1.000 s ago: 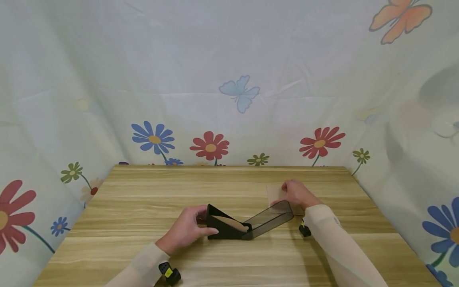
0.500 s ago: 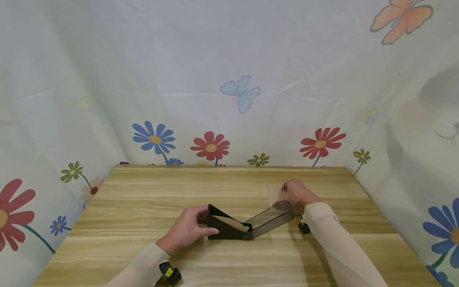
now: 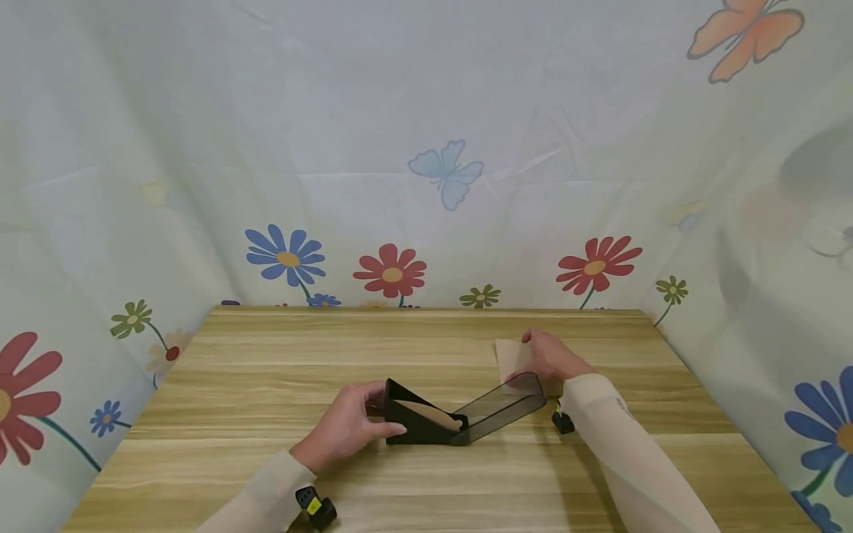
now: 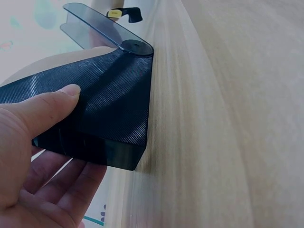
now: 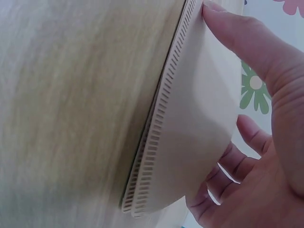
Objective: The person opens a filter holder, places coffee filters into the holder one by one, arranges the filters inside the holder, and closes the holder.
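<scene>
On the wooden table, a black box stands mid-table, smoky lid tipped right. The left hand grips its left end, thumb on the near side; the right hand holds crimped papers beyond the lid.

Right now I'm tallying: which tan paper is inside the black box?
The paper beside the left hand, showing in the black box; the right hand holds ribbed-edged papers outside.

I've got room on the tabletop behind and in front of the black box; left hand blocks its left, smoky lid juts right, right hand and paper filters beyond.
</scene>
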`<state>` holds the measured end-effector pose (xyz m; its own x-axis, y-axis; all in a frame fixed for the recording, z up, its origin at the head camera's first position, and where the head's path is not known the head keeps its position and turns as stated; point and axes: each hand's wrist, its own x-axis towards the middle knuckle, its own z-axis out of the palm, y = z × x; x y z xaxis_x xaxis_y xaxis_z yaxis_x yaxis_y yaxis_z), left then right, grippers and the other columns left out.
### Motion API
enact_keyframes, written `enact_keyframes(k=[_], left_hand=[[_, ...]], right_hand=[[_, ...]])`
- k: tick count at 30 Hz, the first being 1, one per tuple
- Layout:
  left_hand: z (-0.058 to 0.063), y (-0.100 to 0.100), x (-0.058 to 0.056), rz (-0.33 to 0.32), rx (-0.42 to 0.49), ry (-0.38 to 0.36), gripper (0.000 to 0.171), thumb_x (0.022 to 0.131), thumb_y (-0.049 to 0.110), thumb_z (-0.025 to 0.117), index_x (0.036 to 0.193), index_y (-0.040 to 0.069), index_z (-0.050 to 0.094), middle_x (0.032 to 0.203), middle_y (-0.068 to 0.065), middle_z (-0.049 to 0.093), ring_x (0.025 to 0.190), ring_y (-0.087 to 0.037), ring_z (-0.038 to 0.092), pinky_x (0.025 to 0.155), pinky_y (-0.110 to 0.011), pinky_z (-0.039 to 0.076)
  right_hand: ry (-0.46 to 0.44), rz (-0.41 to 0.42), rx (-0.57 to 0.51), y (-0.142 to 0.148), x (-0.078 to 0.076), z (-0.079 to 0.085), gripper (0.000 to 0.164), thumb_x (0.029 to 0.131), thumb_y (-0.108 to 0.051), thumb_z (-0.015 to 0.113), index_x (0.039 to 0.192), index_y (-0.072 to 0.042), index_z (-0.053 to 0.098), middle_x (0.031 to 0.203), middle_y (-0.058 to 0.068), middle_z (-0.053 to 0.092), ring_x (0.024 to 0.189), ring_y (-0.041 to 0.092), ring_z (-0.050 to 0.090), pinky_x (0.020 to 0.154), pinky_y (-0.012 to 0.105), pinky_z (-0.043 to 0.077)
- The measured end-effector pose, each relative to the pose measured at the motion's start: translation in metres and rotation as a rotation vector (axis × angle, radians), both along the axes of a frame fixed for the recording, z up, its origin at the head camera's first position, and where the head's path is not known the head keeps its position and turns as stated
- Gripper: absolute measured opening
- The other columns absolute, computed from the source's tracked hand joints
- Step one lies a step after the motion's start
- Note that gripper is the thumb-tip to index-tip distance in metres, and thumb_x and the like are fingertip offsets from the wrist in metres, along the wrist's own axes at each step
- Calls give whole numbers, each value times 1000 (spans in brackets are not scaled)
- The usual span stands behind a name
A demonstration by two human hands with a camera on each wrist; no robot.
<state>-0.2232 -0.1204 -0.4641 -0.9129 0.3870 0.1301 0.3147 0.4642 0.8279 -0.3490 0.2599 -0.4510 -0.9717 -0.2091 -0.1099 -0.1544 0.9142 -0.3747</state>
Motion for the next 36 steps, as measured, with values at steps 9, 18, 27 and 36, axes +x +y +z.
enact_keyframes(k=[9,18,27,36], left_hand=[[-1,1,0,1,8,4,32,81,35,88,107,32,71,98,16,74,90,-5,69,85,-29,56],[0,0,0,4,-15,-1,32,81,36,87,108,31,70,99,15,74,91,-6,69,83,-27,56],[0,0,1,12,-21,-2,32,81,35,87,109,31,71,98,15,74,91,-5,69,84,-26,56],[1,1,1,12,-21,-3,32,81,33,88,108,32,71,97,16,74,90,-6,69,82,-25,55]], right_hand=[[-22,0,-68,0,-1,-1,96,68,-40,96,134,8,45,127,29,60,108,35,61,98,52,51],[-30,6,-83,8,-6,-1,71,76,-29,93,126,5,57,117,21,67,100,30,63,90,48,54],[-38,51,-128,13,-9,4,32,78,-26,91,91,-5,70,80,4,63,71,18,54,63,30,43],[-118,62,-153,15,-10,9,44,83,-27,86,65,-15,48,62,-4,35,59,14,37,57,29,30]])
